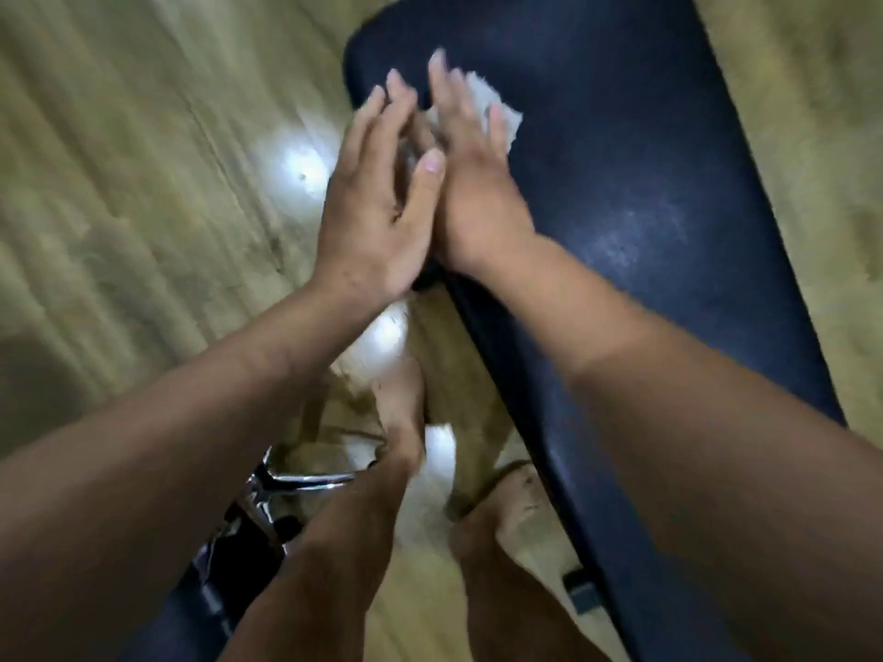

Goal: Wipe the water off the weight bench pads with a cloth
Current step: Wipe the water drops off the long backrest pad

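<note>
A long dark blue bench pad [630,193] runs from the top centre down to the lower right, with faint wet sheen on its surface. A white cloth [482,95] lies near the pad's far left corner. My right hand [470,179] lies flat on the cloth with straight fingers, pressing it onto the pad. My left hand [377,198] is beside it, fingers straight, its thumb against the right hand and its fingertips at the pad's left edge. The picture is blurred by motion.
Wooden floor [143,160] with bright light reflections lies to the left of the pad. My two bare legs and feet [401,422] stand beside the bench. A chrome frame part [296,480] and a second dark pad [200,613] show at the lower left.
</note>
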`<state>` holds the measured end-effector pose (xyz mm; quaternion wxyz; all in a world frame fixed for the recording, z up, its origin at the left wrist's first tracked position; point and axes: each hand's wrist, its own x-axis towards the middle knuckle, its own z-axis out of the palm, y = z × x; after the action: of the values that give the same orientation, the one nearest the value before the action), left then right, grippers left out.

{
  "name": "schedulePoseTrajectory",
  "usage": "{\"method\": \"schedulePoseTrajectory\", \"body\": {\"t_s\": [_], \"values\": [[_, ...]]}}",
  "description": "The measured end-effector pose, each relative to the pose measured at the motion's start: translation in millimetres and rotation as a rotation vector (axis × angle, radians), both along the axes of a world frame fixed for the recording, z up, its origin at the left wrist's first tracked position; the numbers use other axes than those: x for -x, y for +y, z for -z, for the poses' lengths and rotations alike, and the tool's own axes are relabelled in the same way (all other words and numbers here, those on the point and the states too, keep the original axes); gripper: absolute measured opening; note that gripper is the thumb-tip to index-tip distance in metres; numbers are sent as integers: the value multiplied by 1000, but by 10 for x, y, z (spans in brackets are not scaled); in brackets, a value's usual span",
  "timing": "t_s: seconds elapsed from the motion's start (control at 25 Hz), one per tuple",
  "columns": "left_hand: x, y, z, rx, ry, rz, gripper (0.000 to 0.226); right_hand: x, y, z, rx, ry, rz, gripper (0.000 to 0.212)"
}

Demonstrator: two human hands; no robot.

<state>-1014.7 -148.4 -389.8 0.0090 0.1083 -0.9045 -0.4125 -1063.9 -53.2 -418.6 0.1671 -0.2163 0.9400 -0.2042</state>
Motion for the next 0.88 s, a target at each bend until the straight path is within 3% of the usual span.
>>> {"method": "schedulePoseTrajectory", "body": {"t_s": [0.12,0.28,0.4,0.56,0.72,0.8,0.88], "values": [[-277,8,120,-102,46,-179,52,243,137,-51,166,49,-59,50],[-1026,482,278,-358,-163,-329,37,177,580,-79,-115,244,-510,51],[-1368,1051,83,-488,-333,-423,35,379,253,-219,-310,369,-617,47],[-1634,1575,-207,-307,-246,-272,32,5,65,-262,-479,367,-869,43],[-1967,1729,-349,-192,-194,64,20,-891,871,-328,-502,139,-1416,44],[-2125,1815,-331,-46,-233,174,34,-594,707,-307,-522,184,-1635,47],[-2039,1795,-225,99,-228,184,49,-53,296,-233,-508,348,-1495,51]]}}
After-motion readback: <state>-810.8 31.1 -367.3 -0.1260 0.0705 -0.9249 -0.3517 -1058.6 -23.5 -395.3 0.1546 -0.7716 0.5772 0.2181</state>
